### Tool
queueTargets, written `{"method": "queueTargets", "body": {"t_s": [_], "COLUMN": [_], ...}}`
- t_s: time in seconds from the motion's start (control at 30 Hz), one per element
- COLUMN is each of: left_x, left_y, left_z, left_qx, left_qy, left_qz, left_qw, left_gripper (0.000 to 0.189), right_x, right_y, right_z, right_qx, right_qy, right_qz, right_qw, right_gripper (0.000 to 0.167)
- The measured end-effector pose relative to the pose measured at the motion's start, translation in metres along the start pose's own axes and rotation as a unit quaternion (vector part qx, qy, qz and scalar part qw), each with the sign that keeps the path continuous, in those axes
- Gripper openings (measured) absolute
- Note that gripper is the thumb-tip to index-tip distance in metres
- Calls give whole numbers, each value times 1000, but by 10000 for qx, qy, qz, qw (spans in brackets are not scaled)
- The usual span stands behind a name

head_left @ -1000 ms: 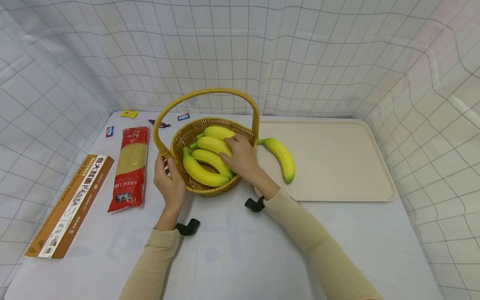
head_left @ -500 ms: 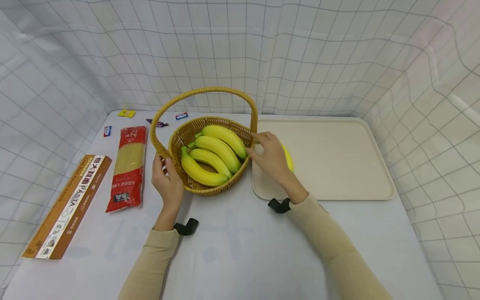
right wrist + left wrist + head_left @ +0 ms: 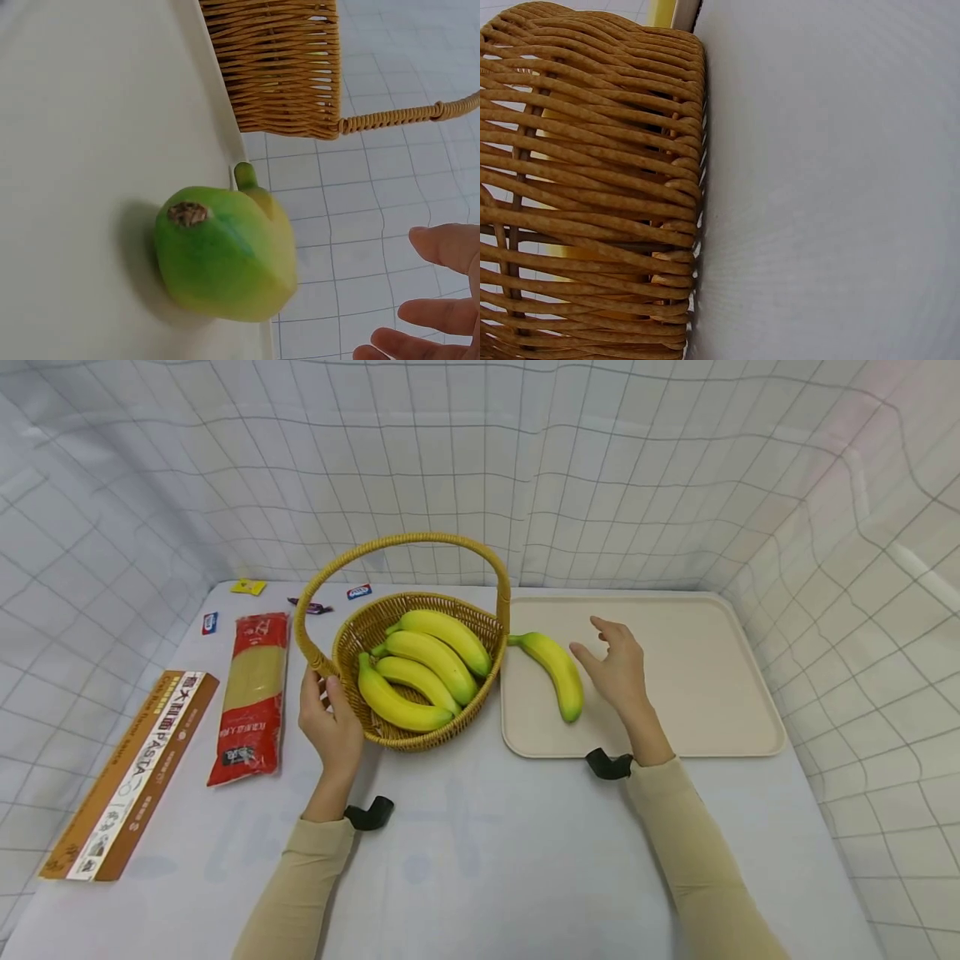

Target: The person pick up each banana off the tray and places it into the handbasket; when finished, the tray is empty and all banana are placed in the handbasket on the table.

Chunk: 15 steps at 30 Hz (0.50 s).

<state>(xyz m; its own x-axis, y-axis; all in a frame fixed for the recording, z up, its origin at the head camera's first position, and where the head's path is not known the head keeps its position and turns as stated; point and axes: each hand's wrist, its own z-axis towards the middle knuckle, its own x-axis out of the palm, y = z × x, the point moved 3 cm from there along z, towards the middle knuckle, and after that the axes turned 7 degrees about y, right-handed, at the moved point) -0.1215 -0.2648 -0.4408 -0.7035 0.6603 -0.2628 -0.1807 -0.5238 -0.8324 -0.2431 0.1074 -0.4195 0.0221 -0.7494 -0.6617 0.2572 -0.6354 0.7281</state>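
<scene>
A wicker basket [image 3: 416, 745] with a tall arched handle stands left of the middle of the table, several yellow bananas [image 3: 431, 664] lying side by side in it. At its left side my left hand [image 3: 333, 727] grips the basket near the foot of the handle, thumb in front; its farther fingertips are partly hidden. Another banana [image 3: 558, 672] lies on the beige tray [image 3: 675, 677], its stem over the left rim. To the right of that banana my right hand [image 3: 622, 672] hovers with fingers spread and holds nothing. The right wrist view shows the banana's green tip [image 3: 217, 247] close up.
Left of the basket lie a red pasta packet [image 3: 251, 693] and a long brown pasta box [image 3: 131, 777]. Small wrapped sweets, one yellow [image 3: 248, 587], one purple [image 3: 311, 607], and blue-red ones [image 3: 359, 592], lie toward the back. A white grid-patterned cloth [image 3: 450, 468] walls the table.
My right hand has left the bananas in the basket and moved right, past the single banana, to above the tray. My left hand has stayed at the basket.
</scene>
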Motion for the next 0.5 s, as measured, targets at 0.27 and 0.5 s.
{"method": "queueTargets", "body": {"t_s": [0.27, 0.5], "left_x": [0, 1], "left_y": [2, 1], "left_z": [-1, -1], "left_qx": [18, -10], "left_qy": [32, 34], "left_qz": [67, 93], "left_qw": [10000, 10000], "left_gripper": [38, 37], "right_x": [8, 21], "right_y": [-6, -16], "right_z": [2, 1], "right_qx": [269, 592], "right_qy": [470, 1124], "right_qz": [-117, -112], "right_qw": [9985, 9918], "right_gripper": [61, 69]}}
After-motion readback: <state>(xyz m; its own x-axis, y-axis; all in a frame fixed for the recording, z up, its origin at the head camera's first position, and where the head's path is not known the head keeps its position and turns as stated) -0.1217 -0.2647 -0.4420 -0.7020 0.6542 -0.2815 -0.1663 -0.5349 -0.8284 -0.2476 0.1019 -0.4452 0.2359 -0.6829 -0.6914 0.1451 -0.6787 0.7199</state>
